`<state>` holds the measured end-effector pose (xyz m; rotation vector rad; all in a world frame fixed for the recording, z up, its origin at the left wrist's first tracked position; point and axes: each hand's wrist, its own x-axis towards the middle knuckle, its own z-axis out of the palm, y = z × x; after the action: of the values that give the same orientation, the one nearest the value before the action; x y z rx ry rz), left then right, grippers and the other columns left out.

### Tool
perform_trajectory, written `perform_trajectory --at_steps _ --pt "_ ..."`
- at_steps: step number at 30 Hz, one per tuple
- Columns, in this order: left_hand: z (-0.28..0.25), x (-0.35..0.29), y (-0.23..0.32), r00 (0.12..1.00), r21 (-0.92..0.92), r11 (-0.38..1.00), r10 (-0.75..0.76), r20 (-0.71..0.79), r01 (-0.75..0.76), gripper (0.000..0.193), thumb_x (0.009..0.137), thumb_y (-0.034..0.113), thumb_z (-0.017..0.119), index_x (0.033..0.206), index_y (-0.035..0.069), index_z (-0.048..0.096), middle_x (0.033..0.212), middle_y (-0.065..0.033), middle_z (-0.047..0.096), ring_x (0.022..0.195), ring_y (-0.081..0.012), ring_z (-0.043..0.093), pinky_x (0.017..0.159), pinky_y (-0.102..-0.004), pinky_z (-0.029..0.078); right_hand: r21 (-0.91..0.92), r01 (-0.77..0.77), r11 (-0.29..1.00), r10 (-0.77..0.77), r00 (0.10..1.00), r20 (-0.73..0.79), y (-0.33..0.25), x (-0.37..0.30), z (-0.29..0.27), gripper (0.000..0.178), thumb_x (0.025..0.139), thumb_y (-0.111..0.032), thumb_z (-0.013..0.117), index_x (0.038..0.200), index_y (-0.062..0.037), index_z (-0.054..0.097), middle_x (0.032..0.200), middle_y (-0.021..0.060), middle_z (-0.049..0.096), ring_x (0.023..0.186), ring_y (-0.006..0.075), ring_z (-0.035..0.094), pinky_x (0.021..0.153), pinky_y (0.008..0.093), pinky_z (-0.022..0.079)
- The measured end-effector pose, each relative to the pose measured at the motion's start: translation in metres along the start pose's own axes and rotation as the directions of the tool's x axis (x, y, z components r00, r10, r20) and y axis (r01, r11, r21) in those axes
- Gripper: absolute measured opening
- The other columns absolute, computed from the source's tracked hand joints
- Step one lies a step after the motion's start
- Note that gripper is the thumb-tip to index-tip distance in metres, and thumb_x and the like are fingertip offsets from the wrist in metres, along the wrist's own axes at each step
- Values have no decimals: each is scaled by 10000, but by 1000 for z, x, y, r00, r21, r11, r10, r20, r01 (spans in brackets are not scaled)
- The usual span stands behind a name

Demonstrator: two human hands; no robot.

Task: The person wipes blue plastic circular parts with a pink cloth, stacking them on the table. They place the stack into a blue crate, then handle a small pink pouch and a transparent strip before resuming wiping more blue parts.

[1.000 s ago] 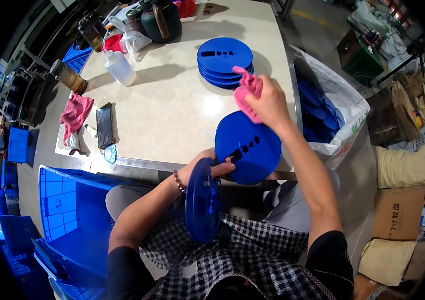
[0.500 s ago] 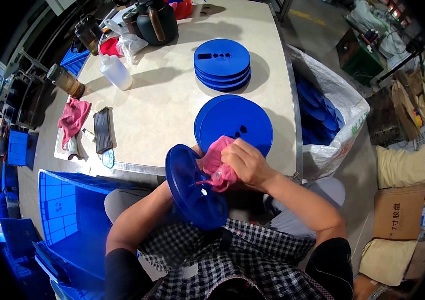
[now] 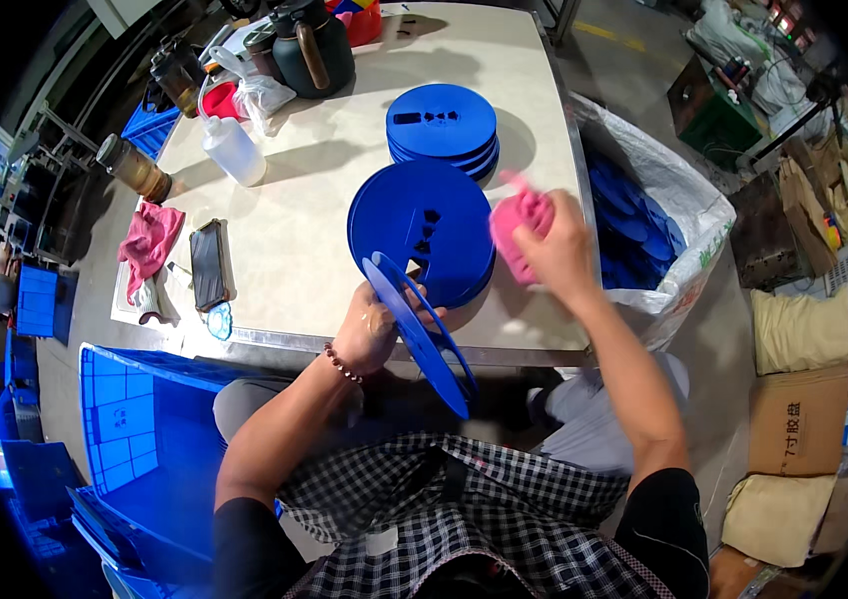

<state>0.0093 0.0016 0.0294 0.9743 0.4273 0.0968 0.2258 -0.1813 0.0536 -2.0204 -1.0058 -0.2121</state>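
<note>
My left hand (image 3: 369, 327) grips a blue plastic reel (image 3: 426, 351) by its rim, tilted nearly edge-on over the table's front edge, so its two round flanges show as thin shapes. Off to the right, apart from the reel, my right hand (image 3: 565, 252) clutches a crumpled pink cloth (image 3: 519, 235) above the tabletop. Just beyond the held reel lie overlapping blue reels (image 3: 394, 215) with dark cut-outs near the middle. Behind them stands a neat stack of similar blue reels (image 3: 444, 122).
On the table (image 3: 309, 225) are a squeeze bottle (image 3: 234, 152), a phone (image 3: 208, 265), another pink cloth (image 3: 151, 245) and a dark kettle (image 3: 312, 50). A blue crate (image 3: 124, 414) stands at my left. A white woven sack (image 3: 678, 285) of blue pieces sits at the right.
My right hand has drawn the pink cloth away from the reel, up and to the right. The reel has turned more edge-on in my left hand. The reels lying on the table have shifted left.
</note>
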Motion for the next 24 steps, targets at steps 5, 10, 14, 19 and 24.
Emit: perform_trajectory --at_steps 5,10,14,19,24 --pt "12 1 3 996 53 995 -89 -6 89 247 979 183 703 1050 12 540 959 -55 596 904 -234 724 866 -418 652 532 -491 690 238 848 474 27 24 -47 298 785 -107 689 1066 -12 707 1005 58 717 862 128 677 791 323 542" --pt "-10 16 -16 999 1 1000 -16 40 16 302 987 251 706 1107 17 558 980 -58 614 823 -225 710 856 -459 635 297 -67 953 -71 899 431 -47 8 -46 371 739 -90 712 1081 34 638 1399 235 609 1108 312 695 970 356 535" --pt "-38 25 -36 999 -299 954 -30 18 34 363 995 328 697 1226 74 582 1135 -106 645 1044 -284 686 930 -471 587 261 330 907 -415 807 420 -99 -9 -69 379 645 -99 829 951 -13 623 1485 241 546 1134 375 688 927 389 579" --pt "-1 18 2 984 -332 927 -179 20 175 492 1014 392 672 1349 38 604 1222 -124 707 974 -129 681 723 -267 547 741 31 671 -626 560 543 -103 -11 -66 289 709 -63 787 952 -29 634 1217 176 701 974 289 713 825 389 578" --pt "5 19 -9 979 -372 905 -187 86 206 464 1017 387 673 1316 38 610 1137 -114 743 922 -125 702 730 -274 560 778 -115 617 -156 952 265 -90 -20 -30 167 806 -6 692 928 -15 579 964 127 640 875 195 633 755 341 549"
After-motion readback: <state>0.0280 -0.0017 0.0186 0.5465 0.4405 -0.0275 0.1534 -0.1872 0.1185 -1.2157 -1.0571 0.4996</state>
